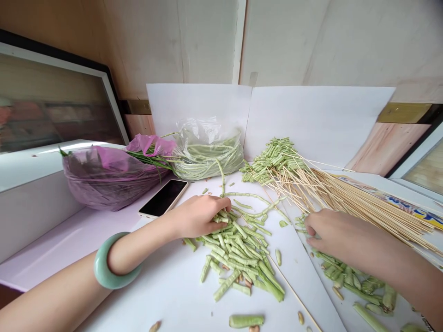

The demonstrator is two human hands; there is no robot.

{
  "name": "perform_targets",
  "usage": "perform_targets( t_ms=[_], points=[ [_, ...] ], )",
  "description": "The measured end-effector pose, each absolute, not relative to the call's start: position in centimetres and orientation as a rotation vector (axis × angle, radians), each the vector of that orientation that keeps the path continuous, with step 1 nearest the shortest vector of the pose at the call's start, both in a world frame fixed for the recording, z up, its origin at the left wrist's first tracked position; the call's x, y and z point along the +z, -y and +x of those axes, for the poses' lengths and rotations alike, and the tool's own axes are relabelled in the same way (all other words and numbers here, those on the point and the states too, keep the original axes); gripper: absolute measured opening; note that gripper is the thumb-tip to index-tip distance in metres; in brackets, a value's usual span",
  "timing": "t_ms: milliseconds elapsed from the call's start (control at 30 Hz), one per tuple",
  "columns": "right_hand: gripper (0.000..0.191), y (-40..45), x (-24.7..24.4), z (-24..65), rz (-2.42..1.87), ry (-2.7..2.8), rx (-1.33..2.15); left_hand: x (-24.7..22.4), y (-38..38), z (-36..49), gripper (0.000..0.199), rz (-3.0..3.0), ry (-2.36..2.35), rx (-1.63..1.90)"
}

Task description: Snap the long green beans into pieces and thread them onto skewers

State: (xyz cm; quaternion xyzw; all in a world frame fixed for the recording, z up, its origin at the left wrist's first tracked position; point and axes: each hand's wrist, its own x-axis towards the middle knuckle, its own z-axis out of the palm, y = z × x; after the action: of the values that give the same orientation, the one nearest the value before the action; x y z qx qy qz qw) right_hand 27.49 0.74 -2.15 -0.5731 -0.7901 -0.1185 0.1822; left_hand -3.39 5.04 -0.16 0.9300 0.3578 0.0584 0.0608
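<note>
Left hand (197, 216) has its grip curled down onto a heap of cut long bean pieces (238, 258), lying every which way on white paper (166, 295). Right hand (339, 233) is half-closed just beside a bundle of bamboo skewers (360, 207), running diagonally, bean-threaded tips pointing back-left. Can't tell if either grip is pinching anything.

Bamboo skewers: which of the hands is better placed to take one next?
The right hand, probably: it is beside the bamboo skewers, while the left hand rests on the cut green beans, farther away.
</note>
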Motion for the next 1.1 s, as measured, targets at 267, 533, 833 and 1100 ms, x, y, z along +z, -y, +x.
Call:
perform_targets(
  t_ms=[267,533,833,1100],
  points=[
    [0.018,-1.8,-0.7,23.9,-1.661,2.199,-0.562,0.8,-5.3,-3.9,0.02,2.77,-1.195,0.203],
    [0.033,-4.2,-2.5,25.1,-1.688,2.247,-0.502,0.8,-5.5,-4.2,0.019,2.751,-1.203,0.244],
    [0.02,-4.4,-2.0,25.6,-1.518,2.117,-0.185,0.8,-5.4,-4.2,0.02,2.745,-1.16,0.296],
    [0.02,-2.9,-1.1,23.4,-1.094,1.888,0.467,0.2,-4.6,-3.5,0.018,2.703,-1.021,0.413]
  ],
)
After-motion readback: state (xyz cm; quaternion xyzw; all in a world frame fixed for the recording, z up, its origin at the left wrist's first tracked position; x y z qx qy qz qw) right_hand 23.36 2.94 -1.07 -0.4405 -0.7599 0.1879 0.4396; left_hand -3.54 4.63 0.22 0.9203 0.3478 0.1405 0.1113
